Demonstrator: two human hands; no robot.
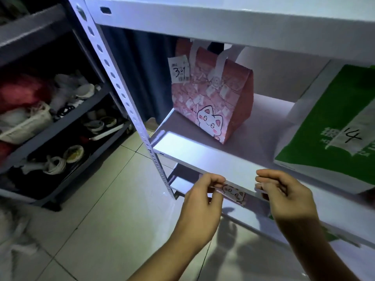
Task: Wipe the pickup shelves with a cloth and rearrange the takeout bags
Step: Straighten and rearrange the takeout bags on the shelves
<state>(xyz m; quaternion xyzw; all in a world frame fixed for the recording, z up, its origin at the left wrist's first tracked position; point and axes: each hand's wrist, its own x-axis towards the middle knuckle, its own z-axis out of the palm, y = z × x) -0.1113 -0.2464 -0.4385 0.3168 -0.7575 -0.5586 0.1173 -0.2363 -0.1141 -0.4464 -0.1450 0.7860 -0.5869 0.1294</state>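
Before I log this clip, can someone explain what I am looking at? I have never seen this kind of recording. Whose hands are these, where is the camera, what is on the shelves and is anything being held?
There is no robot here. A person wears one wide-angle camera on the head, looking forward and down, so the two bare arms coming up from the bottom are their own.

In front stands a white metal shelf unit. On its middle shelf sit a pink cat-print takeout bag with a receipt marked 39, and to the right a green and white bag with a slip marked 14.

Lower down, the left hand and right hand each pinch the top of a second cat-print bag standing on the shelf below, mostly hidden behind the shelf edge.

To the left is a darker rack holding shoes and cloth items. No wiping cloth is visible.
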